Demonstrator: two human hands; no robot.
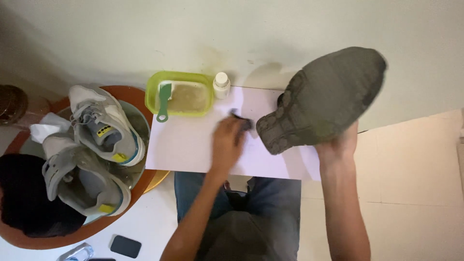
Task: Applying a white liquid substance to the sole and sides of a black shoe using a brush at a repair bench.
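Shoe (323, 99), dark grey, is up at about two o'clock, tipped so its bumpy rubber sole faces the camera. The right hand (338, 147) holds it from below, fingers curled around its lower edge. The toe end is a bit blurry.

The left hand (227, 145) is near the middle, closed around a small dark thing (240, 119) just beside the heel. It is blurry, so I cannot tell what it is.

Under the hands lies a flat white sheet of paper (188, 145) on a pale, smooth floor (415, 193). A plain light wall (193, 29) fills the top, with a few dull stains.

At twelve o'clock sits a lime green plastic tub (153, 87) with cloudy water in it. A green brush (164, 102) leans on its rim. A small white bottle (222, 85) stands just beside the tub.

At nine o'clock is a round orange basin (137, 191), cut off by the left edge. Two grey and white sneakers (92, 150) with yellow and blue bits lie in it, looking wet. Something black and soft (24, 198) lies beside them, hard to make out.

At seven o'clock a dark phone (125, 246) lies flat. The person's blue jeans (270, 203) show at six o'clock.
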